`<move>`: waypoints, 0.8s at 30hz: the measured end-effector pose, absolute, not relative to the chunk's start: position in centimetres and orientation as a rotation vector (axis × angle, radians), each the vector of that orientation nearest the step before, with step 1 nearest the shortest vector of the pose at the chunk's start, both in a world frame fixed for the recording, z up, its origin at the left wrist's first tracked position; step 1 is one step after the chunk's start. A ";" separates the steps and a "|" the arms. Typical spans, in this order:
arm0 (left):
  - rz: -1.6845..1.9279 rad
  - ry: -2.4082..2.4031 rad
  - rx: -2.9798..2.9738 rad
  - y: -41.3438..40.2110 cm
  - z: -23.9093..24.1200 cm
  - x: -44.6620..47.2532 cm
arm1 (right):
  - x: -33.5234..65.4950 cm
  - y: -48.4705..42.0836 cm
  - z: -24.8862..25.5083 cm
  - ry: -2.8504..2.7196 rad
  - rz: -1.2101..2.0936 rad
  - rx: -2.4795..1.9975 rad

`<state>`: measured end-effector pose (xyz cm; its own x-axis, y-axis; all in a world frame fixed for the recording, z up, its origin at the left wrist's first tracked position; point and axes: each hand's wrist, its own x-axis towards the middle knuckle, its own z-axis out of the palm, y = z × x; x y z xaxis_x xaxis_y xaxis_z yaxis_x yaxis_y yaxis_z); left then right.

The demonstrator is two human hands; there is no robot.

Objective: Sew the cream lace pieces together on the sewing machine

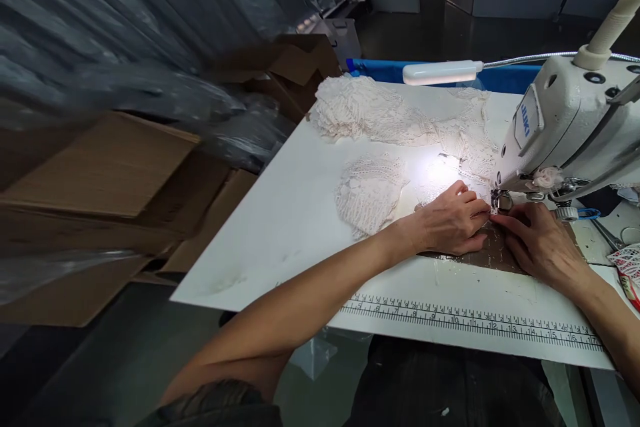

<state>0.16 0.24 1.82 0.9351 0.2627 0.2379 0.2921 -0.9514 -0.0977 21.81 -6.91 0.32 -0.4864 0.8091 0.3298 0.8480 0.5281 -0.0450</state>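
Beside the presser foot [495,200] of a white sewing machine [565,120], both hands work close together. My left hand [453,220] is closed, its curled fingers pinching the edge of white lace fabric [477,180] just left of the needle. From the other side, my right hand [545,240] has thumb and forefinger pressed together at the same lace edge, in front of the foot. Fingers hide most of the held part. A separate folded lace piece [370,193] lies left of my left hand, and a long bunched lace heap [355,107] stretches along the back of the table.
A lamp [443,72] on a bendable neck lights the sewing spot. Along the front edge of the white table [270,240] runs a printed ruler [450,319]. Scissors [606,235] lie right of the machine. Cardboard boxes [110,167] and plastic sheeting [125,13] stand to the left.
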 end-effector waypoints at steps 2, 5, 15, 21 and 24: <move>-0.318 -0.447 -2.971 0.3 1.9 0.1 | 21.7 -6.9 0.4 -2.463 -0.220 -1.401; -0.289 -0.485 -2.977 0.4 1.9 -0.1 | 21.4 -6.8 0.4 -2.476 -0.294 -1.466; -0.309 -0.567 -3.042 0.8 1.5 -0.2 | 21.0 -7.2 0.4 -2.456 -0.333 -1.593; -0.301 -0.602 -3.062 1.1 1.5 -0.1 | 22.8 -6.8 1.4 -2.267 0.063 -1.449; -0.285 -0.618 -3.051 1.3 1.5 -0.1 | 23.7 -5.7 1.9 -2.177 0.301 -1.486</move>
